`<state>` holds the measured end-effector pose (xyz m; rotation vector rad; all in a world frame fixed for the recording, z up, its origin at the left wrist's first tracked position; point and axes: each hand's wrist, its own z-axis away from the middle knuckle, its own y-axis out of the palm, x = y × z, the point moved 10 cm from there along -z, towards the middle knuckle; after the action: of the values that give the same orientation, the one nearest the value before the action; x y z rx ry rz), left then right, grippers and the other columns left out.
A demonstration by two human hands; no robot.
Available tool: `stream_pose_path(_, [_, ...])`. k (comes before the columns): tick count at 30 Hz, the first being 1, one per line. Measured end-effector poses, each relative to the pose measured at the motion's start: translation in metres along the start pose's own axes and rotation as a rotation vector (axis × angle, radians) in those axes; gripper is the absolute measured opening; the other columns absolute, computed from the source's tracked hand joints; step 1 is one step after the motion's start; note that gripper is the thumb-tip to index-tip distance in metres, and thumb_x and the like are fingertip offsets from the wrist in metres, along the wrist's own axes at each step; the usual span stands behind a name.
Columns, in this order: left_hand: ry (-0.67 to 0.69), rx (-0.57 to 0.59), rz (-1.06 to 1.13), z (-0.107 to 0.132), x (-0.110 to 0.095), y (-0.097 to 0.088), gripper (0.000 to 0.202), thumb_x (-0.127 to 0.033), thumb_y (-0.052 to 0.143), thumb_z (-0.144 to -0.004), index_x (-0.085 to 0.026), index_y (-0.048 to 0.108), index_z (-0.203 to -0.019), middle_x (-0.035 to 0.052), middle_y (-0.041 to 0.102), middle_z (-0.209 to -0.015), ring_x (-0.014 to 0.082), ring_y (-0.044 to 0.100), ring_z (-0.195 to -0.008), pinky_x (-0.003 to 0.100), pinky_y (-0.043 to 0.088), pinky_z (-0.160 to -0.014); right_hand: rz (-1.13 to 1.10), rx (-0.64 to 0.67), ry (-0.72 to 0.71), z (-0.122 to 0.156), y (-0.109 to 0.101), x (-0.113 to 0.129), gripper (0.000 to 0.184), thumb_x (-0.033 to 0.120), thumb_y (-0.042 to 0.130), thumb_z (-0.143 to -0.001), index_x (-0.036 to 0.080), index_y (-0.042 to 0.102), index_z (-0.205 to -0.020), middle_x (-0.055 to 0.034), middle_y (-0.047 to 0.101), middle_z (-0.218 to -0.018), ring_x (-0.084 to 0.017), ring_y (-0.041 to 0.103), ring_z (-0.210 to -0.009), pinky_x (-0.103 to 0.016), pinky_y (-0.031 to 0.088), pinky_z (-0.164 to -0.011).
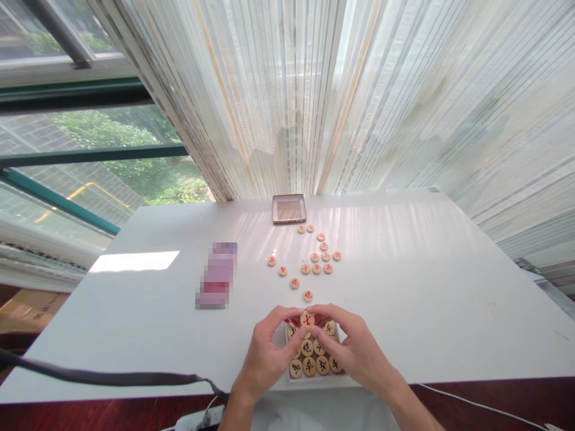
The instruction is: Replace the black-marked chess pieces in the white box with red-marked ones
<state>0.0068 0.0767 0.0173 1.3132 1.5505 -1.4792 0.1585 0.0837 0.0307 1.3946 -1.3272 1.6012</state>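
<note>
At lower centre, my left hand (265,353) and right hand (354,347) pinch one round wooden disc with a red character (307,319) above the shallow white box (314,379) of black-lettered discs (309,365). If this fingertip grip slackens, I think it drops and jolts those rows.

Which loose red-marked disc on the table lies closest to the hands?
The single disc lying just beyond the held disc that the left hand and right hand pinch; other loose discs all lie farther off.

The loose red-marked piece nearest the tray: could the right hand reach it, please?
Probably yes: the loose piece lies on the table just beyond the right hand, nothing between, though that hand and the left hand pinch a second piece.
</note>
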Motion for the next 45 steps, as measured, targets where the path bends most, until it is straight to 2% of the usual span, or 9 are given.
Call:
stream_pose_path(7, [0.020,0.020,0.008,0.001,-0.002,0.002,0.022,-0.023,0.067,-0.094,-0.025,0.068,-0.116,0.0034,0.073,-0.103,0.0187,0.070,-0.096,0.031,0.057,-0.088,-0.031,0.008,0.018,-0.001,0.000,0.000,0.020,0.026,0.064,-0.097,0.025,0.068,-0.115,-0.0035,0.076,-0.103,-0.018,0.071,-0.091,-0.030,0.058,-0.085])
stream_pose_path(14, [0.135,-0.006,-0.114,-0.002,-0.009,-0.002,0.025,-0.017,0.067,-0.092,-0.025,0.067,-0.116,0.0062,0.070,-0.109,0.0224,0.066,-0.105,0.037,0.056,-0.092,-0.050,-0.047,0.044,0.000,-0.007,-0.009,0.010,0.026,0.059,-0.099,0.024,0.068,-0.104,-0.0023,0.070,-0.097,-0.017,0.067,-0.086,-0.030,0.056,-0.080])
stream_pose_path(17, [0.171,-0.015,-0.204,-0.002,-0.006,-0.004,0.027,-0.015,0.065,-0.092,-0.025,0.065,-0.116,0.0064,0.069,-0.111,0.0234,0.063,-0.109,0.040,0.054,-0.096,-0.033,-0.088,0.041,0.000,-0.016,-0.015,0.016,0.025,0.055,-0.101,0.027,0.068,-0.109,-0.0030,0.067,-0.101,-0.018,0.065,-0.089,-0.032,0.055,-0.082])
stream_pose_path(22, [0.152,0.003,-0.300,0.000,0.006,-0.004,0.024,-0.015,0.063,-0.094,-0.025,0.065,-0.115,0.0072,0.068,-0.112,0.0248,0.062,-0.110,0.043,0.053,-0.096,-0.029,-0.086,0.040,0.000,-0.021,-0.020,0.019,0.023,0.056,-0.100,0.029,0.069,-0.112,-0.0044,0.063,-0.109,-0.019,0.065,-0.099,-0.033,0.056,-0.086])
stream_pose_path(26, [0.124,0.040,-0.338,0.001,0.013,-0.001,0.021,-0.017,0.065,-0.092,-0.026,0.066,-0.111,0.0064,0.068,-0.115,0.0248,0.061,-0.112,0.045,0.051,-0.098,-0.078,-0.084,0.068,0.000,-0.019,-0.026,0.020,0.024,0.060,-0.098,0.027,0.065,-0.117,-0.0051,0.062,-0.116,-0.017,0.068,-0.092,-0.032,0.059,-0.084])
stream_pose_path(30, [0.095,0.063,-0.347,0.001,0.019,0.001,0.022,-0.018,0.068,-0.091,-0.027,0.067,-0.111,0.0057,0.068,-0.118,0.0251,0.061,-0.113,0.045,0.049,-0.100,-0.045,-0.060,0.073,0.000,-0.013,-0.024,0.020,0.025,0.062,-0.097,0.027,0.066,-0.116,-0.0049,0.063,-0.114,-0.016,0.068,-0.085,-0.030,0.059,-0.078])
stream_pose_path(36, [0.084,0.043,-0.339,0.002,0.021,-0.002,0.018,-0.020,0.067,-0.093,-0.027,0.067,-0.109,0.0044,0.069,-0.117,0.0241,0.062,-0.113,0.044,0.049,-0.100,0.027,-0.013,0.033,-0.002,-0.007,-0.013,0.017,0.020,0.056,-0.098,0.026,0.072,-0.101,-0.0042,0.066,-0.099,-0.018,0.065,-0.088,-0.029,0.056,-0.074])
stream_pose_path(42, [0.087,0.035,-0.333,0.001,0.022,-0.002,0.018,-0.020,0.066,-0.093,-0.027,0.067,-0.109,0.0048,0.070,-0.116,0.0242,0.063,-0.111,0.045,0.050,-0.099,-0.005,-0.033,0.091,-0.005,-0.003,-0.020,0.017,0.027,0.058,-0.099,0.027,0.074,-0.102,-0.0044,0.063,-0.099,-0.018,0.066,-0.084,-0.028,0.056,-0.071])
stream_pose_path(45, [0.081,0.033,-0.330,0.001,0.023,-0.002,0.018,-0.021,0.065,-0.094,-0.027,0.067,-0.110,0.0047,0.070,-0.116,0.0242,0.063,-0.111,0.045,0.051,-0.098,-0.025,-0.010,0.119,-0.006,0.002,-0.024,0.019,0.028,0.055,-0.101,0.028,0.072,-0.108,-0.0048,0.063,-0.104,-0.018,0.068,-0.088,-0.029,0.057,-0.075])
